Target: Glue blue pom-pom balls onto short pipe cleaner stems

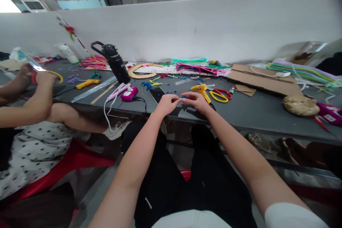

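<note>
My left hand (pixel 168 104) and my right hand (pixel 197 101) meet above the table's front edge, fingertips pinched close together. Between them is a tiny yellow-and-blue piece (pixel 182 98), too small to make out its kind. A dark phone (pixel 158 94) lies just left of my left hand. Right behind my right hand rests a yellow glue gun (pixel 202 91), with red-and-yellow-handled scissors (pixel 221 95) to its right. Small blue bits (pixel 184 79) are scattered on the table beyond my hands.
To the left stand a black bottle (pixel 116 63) and a magenta box with a cable (pixel 129 94). Pink pipe cleaners (pixel 196 68) lie at the back, cardboard (pixel 263 78) at right. At far left, another person's hand (pixel 45 78) holds scissors.
</note>
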`<act>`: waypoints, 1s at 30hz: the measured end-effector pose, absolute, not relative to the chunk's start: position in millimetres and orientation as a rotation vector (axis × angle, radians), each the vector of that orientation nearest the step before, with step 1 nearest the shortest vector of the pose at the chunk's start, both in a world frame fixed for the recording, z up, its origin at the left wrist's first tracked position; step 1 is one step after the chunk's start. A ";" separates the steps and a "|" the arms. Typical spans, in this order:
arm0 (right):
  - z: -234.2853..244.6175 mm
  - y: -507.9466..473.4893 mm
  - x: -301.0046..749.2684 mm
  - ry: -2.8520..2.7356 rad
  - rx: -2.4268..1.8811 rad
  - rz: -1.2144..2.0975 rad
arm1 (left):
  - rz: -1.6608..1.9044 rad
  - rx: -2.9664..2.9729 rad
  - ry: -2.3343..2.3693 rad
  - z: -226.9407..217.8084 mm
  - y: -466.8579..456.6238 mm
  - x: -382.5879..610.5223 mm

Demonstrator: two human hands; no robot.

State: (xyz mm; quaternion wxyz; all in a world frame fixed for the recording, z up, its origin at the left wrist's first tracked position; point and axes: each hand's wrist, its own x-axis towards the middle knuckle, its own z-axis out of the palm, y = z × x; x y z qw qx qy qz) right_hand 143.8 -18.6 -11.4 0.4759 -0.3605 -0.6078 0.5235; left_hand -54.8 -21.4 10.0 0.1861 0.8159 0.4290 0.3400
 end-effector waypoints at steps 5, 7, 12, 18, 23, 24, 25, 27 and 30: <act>-12.0 -17.2 143.9 -1.468 -0.929 1.280 | 0.924 2.299 1.221 9.1 -20.3 -54.6; -11.4 -17.3 143.6 -1.464 -0.938 1.296 | 0.916 2.291 1.224 10.0 -20.5 -55.0; -9.0 -19.1 143.2 -1.447 -0.918 1.326 | 0.892 2.252 1.259 14.1 -21.7 -57.0; -8.1 -19.3 143.4 -1.463 -0.872 1.325 | 0.950 2.213 1.267 13.5 -19.7 -57.3; -12.9 -15.0 144.2 -1.345 -0.909 1.393 | 1.025 2.150 1.221 11.1 -18.5 -57.1; -14.3 -14.0 144.5 -1.335 -0.904 1.403 | 1.032 2.146 1.218 11.1 -18.6 -57.1; -15.5 -13.2 144.9 -1.332 -0.894 1.410 | 1.037 2.144 1.217 11.2 -18.7 -57.2; -16.9 -12.6 145.7 -1.347 -0.866 1.419 | 1.041 2.142 1.218 12.0 -19.2 -57.1; -16.0 -14.3 146.4 -1.388 -0.837 1.422 | 1.041 2.131 1.218 13.1 -19.8 -56.5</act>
